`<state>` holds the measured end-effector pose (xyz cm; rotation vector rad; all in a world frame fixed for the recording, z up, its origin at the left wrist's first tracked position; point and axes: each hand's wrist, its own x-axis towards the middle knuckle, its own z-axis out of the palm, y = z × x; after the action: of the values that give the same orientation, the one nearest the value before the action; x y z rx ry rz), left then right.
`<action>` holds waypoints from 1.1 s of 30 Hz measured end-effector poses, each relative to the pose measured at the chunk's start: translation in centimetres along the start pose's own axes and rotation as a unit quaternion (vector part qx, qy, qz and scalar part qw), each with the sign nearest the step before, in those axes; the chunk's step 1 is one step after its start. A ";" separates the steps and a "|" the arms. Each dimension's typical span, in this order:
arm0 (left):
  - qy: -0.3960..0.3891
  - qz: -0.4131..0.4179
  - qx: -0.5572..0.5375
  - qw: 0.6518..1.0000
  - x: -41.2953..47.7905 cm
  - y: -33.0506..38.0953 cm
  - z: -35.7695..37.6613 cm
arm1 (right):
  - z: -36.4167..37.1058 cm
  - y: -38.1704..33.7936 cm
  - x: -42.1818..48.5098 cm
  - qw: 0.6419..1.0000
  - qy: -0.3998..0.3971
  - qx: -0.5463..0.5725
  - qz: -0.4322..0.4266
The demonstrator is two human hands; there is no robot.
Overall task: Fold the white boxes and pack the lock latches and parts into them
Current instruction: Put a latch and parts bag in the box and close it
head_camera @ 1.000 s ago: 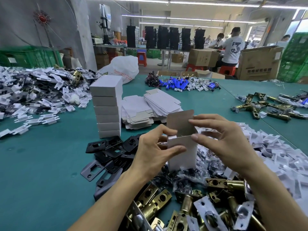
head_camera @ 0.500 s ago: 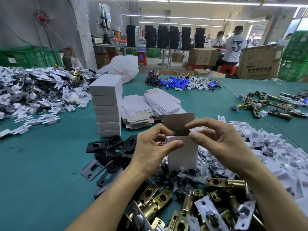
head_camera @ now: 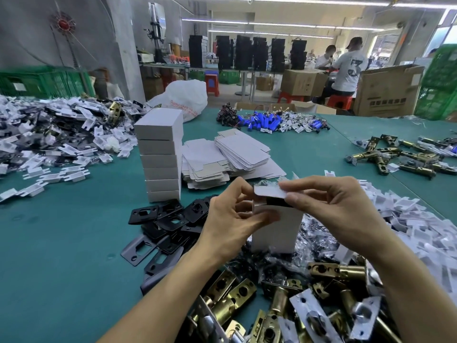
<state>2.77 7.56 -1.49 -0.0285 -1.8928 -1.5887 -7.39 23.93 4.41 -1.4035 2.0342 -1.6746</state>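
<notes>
A small white box stands upright above the parts pile at the table's middle. My left hand grips its left side near the top, thumb across the front. My right hand pinches the top flap and holds it bent down over the dark opening. Brass lock latches lie heaped in front of me. Black strike plates lie to the left. Several closed white boxes are stacked behind them, beside flat box blanks.
White plastic parts cover the far left and the right side of the green table. Blue batteries and more latches lie farther back. Cardboard cartons and seated people are beyond the table.
The box's top flap stood upright before; my right hand has folded it forward and down over the opening. My left hand kept its hold on the box.
</notes>
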 end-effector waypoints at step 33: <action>0.060 -0.005 0.010 0.998 0.9 0.9 0.1 | 0.0 0.8 -0.1 0.991 0.046 -0.127 0.005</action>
<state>2.45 7.52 -0.27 0.0830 -1.8192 -1.5436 -7.74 23.93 3.69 -1.4094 2.3727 -1.5467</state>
